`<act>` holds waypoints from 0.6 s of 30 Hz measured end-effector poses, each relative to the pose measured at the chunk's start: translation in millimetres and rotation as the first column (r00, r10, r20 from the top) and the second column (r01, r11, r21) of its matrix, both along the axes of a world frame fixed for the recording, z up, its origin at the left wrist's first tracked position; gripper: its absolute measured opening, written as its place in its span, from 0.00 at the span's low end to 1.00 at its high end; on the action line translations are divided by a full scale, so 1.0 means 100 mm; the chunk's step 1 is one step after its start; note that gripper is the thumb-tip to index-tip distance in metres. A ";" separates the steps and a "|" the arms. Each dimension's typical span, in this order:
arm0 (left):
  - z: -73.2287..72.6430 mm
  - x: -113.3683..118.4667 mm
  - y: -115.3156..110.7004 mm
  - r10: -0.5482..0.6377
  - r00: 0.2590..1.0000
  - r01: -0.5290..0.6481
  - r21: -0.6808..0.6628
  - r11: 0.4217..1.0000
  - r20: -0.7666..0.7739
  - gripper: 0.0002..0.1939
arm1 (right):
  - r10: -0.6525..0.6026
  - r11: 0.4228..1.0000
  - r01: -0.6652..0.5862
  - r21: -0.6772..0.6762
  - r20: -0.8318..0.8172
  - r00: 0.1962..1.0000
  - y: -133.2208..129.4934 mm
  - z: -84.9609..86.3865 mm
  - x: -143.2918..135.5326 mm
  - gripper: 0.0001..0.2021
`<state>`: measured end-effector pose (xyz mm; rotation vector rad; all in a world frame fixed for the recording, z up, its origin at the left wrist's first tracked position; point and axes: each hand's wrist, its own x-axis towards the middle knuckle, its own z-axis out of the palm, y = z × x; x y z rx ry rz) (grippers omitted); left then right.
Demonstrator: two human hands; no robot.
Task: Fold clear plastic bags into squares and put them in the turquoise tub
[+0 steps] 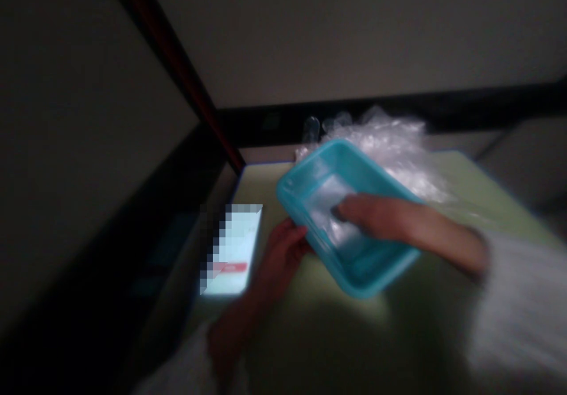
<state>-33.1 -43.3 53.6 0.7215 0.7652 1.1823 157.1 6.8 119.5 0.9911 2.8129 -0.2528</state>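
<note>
One lit screen [237, 244] and crumpled plastic [392, 141] lie near the tray [357, 167] the left hand [283, 250] holds, right hand [385, 215] inside, grip unclear.

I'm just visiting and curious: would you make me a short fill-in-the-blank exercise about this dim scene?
1. The left hand is at the edge of the ____-coloured tray.
2. In the picture, the right hand reaches across the tray's ____ side.
3. The lit screen lies to the ____ of the tray.
4. The crumpled heap beyond the tray looks like clear ____.

Missing words: turquoise; right; left; plastic.
</note>
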 end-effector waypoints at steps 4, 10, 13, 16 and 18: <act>-0.03 -0.01 0.02 0.002 1.000 -0.002 0.004 1.000 0.020 0.06 | -0.074 0.995 0.074 0.061 -0.008 0.997 -0.03 0.17 -0.03 0.15; -0.01 0.00 0.02 0.010 1.000 -0.009 -0.010 1.000 0.022 0.07 | 0.038 0.995 -0.022 -0.098 0.168 0.985 -0.12 0.23 -0.13 0.12; 0.02 0.01 0.00 0.019 1.000 -0.019 -0.021 1.000 0.007 0.07 | 0.060 0.994 -0.037 -0.102 0.234 0.970 -0.13 0.18 -0.14 0.15; 0.03 0.02 -0.01 0.020 1.000 -0.020 -0.015 1.000 -0.010 0.07 | 0.068 0.993 -0.044 -0.106 0.232 0.970 -0.12 0.15 -0.13 0.16; 0.03 0.01 -0.01 0.016 1.000 -0.016 -0.012 1.000 -0.016 0.07 | 0.076 0.992 -0.054 -0.111 0.205 0.976 -0.12 0.14 -0.12 0.15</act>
